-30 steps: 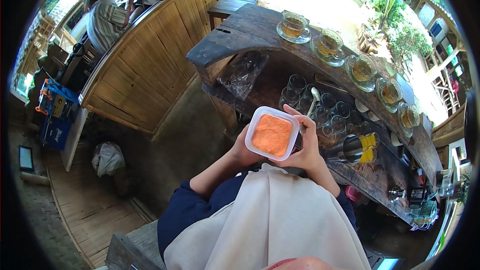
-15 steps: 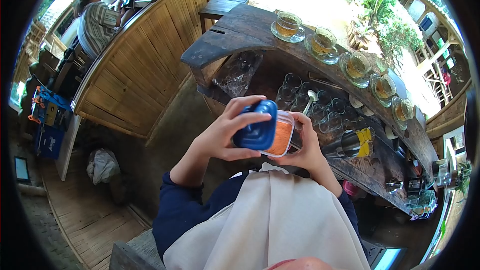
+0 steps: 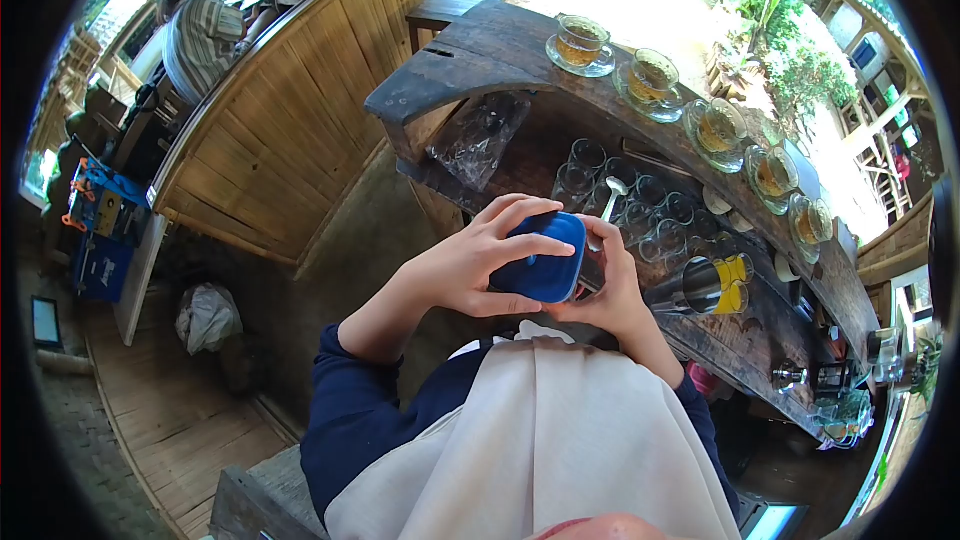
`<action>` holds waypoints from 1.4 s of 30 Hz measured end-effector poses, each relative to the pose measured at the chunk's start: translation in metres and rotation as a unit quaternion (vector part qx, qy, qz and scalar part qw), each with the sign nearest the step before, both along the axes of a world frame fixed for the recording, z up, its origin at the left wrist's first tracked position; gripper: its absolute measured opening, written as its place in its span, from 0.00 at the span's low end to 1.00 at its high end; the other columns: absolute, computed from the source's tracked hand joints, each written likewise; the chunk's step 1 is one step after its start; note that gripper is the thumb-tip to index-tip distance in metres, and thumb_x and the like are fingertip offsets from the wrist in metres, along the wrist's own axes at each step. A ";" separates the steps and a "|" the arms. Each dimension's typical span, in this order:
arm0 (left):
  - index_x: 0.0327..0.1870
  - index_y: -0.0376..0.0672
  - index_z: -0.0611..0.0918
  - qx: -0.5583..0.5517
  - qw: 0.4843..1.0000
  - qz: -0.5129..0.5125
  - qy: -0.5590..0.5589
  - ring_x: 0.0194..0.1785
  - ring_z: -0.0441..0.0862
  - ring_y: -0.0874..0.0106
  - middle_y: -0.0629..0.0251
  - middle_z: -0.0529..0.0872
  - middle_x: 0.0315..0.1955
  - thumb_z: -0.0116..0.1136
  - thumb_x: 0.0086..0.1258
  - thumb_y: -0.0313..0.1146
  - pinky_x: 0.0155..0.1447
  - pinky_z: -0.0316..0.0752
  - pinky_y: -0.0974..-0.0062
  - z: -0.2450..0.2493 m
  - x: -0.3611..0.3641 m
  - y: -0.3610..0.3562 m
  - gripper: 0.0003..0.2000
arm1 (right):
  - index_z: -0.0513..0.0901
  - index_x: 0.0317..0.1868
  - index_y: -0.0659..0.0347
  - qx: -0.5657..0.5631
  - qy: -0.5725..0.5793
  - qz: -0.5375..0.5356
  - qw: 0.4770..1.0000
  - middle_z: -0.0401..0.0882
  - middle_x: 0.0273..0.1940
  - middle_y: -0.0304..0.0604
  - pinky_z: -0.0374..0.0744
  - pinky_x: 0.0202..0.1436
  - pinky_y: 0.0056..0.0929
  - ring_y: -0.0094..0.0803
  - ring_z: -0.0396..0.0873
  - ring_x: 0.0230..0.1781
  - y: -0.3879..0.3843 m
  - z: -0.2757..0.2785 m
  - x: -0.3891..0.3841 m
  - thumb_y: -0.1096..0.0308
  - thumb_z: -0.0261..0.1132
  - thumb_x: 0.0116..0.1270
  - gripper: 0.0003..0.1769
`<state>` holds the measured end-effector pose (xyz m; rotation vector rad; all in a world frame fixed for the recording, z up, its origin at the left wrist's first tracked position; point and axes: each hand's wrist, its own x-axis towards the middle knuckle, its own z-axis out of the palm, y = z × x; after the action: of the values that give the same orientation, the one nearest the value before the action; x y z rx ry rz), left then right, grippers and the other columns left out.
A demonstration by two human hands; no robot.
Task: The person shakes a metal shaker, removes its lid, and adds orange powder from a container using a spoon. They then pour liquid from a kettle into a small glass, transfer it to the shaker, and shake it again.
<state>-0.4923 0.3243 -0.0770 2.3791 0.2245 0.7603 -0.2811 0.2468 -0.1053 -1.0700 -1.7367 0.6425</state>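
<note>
My left hand (image 3: pixel 482 258) grips the blue lid (image 3: pixel 548 265) from above and the left, fingers across its top and thumb at the lower edge. The lid covers the mouth of a small square plastic container (image 3: pixel 578 292), of which only a sliver of the side shows. Around that container's right side curls my right hand (image 3: pixel 612 285), fingers at the upper corner and thumb below. The orange powder inside is hidden under the lid. Both hands are in front of my chest, near the shelf with upturned clear glasses (image 3: pixel 660 230).
A dark wooden counter (image 3: pixel 480 40) carries several glass cups of amber drink (image 3: pixel 652 75) on saucers. On the lower shelf lie a spoon (image 3: pixel 613 195), a plastic bag (image 3: pixel 480 145) and tall glasses with yellow (image 3: pixel 715 285). A person (image 3: pixel 200 35) sits behind the bamboo desk (image 3: pixel 300 100).
The blue lid has moved right, from tilted beside the container to over its opening, covering the orange powder. My left hand moved with it; my right hand stayed around the container.
</note>
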 end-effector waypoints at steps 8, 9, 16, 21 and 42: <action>0.65 0.48 0.70 -0.103 0.993 0.014 -0.048 0.72 0.53 0.47 0.46 0.54 0.70 0.63 0.58 0.40 0.70 0.53 0.51 -0.016 -0.008 0.008 0.31 | 0.64 0.61 0.64 -0.026 0.025 0.005 0.999 0.77 0.51 0.51 0.78 0.53 0.34 0.38 0.81 0.50 0.014 -0.001 -0.012 0.60 0.84 0.36 0.52; 0.65 0.48 0.70 -0.103 0.993 0.020 -0.048 0.72 0.53 0.47 0.46 0.54 0.70 0.63 0.58 0.40 0.70 0.53 0.51 -0.019 -0.009 0.007 0.31 | 0.64 0.61 0.64 -0.026 0.026 0.011 0.999 0.77 0.51 0.51 0.78 0.53 0.34 0.38 0.81 0.50 0.017 -0.001 -0.015 0.60 0.84 0.36 0.52; 0.73 0.45 0.46 -0.318 0.861 0.181 -0.353 0.74 0.49 0.59 0.53 0.50 0.70 0.66 0.59 0.36 0.70 0.55 0.58 -0.059 -0.008 -0.009 0.46 | 0.59 0.62 0.66 0.068 0.153 0.061 0.984 0.71 0.57 0.53 0.74 0.60 0.36 0.39 0.74 0.58 0.051 -0.012 -0.034 0.66 0.84 0.38 0.53; 0.70 0.44 0.46 -0.163 0.896 0.275 -0.309 0.67 0.63 0.61 0.52 0.60 0.62 0.74 0.51 0.30 0.66 0.60 0.62 -0.051 0.002 -0.007 0.51 | 0.58 0.63 0.65 0.115 0.174 0.042 0.977 0.69 0.58 0.52 0.75 0.59 0.36 0.37 0.73 0.59 0.084 -0.024 -0.056 0.67 0.84 0.38 0.54; 0.66 0.47 0.48 -0.030 0.865 0.421 -0.271 0.60 0.74 0.61 0.50 0.66 0.58 0.76 0.49 0.30 0.60 0.74 0.62 -0.037 -0.069 0.186 0.50 | 0.72 0.60 0.66 -0.106 0.079 0.062 0.989 0.78 0.54 0.56 0.72 0.59 0.31 0.40 0.77 0.56 0.130 -0.046 -0.074 0.65 0.55 0.73 0.19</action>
<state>-0.5611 0.5106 -0.1137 1.8368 1.0556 1.7421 -0.3548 0.3769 -0.1515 -1.0293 -1.6333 0.9811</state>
